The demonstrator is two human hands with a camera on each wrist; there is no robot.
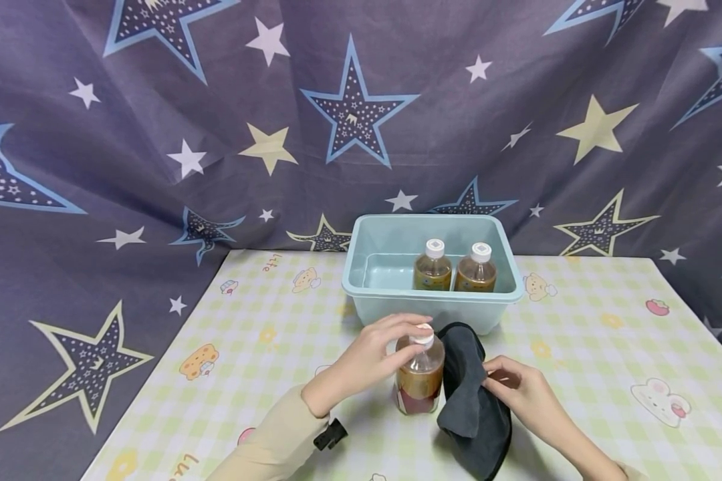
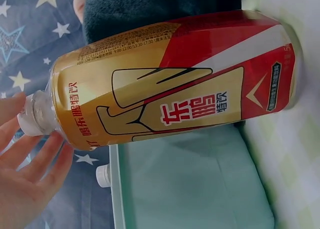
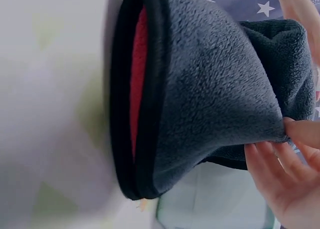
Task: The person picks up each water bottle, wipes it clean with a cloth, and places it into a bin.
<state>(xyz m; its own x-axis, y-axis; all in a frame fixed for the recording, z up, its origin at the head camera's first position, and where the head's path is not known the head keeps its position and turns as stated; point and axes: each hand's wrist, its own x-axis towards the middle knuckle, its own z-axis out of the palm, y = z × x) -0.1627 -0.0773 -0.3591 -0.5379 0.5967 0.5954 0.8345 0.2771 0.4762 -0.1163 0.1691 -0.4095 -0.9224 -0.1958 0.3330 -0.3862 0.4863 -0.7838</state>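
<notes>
A drink bottle [image 1: 419, 381] with a gold and red label stands upright on the table in front of the bin. My left hand [image 1: 376, 357] holds it at the white cap [image 2: 34, 114], fingers and thumb around the cap and neck. Right beside the bottle hangs a dark grey fleecy cloth [image 1: 472, 401] with black edging; a red underside shows in the right wrist view. My right hand [image 1: 520, 394] pinches the cloth [image 3: 220, 84] between thumb and fingers [image 3: 270, 169]. Its lower end reaches the tabletop.
Behind the hands stands a light blue plastic bin [image 1: 367, 300]. Two capped bottles, one [image 1: 433, 272] left of the other [image 1: 476, 274], stand in its right half. A checked cloth covers the table [image 1: 577, 347]. A star-printed curtain [image 1: 228, 100] hangs at the back.
</notes>
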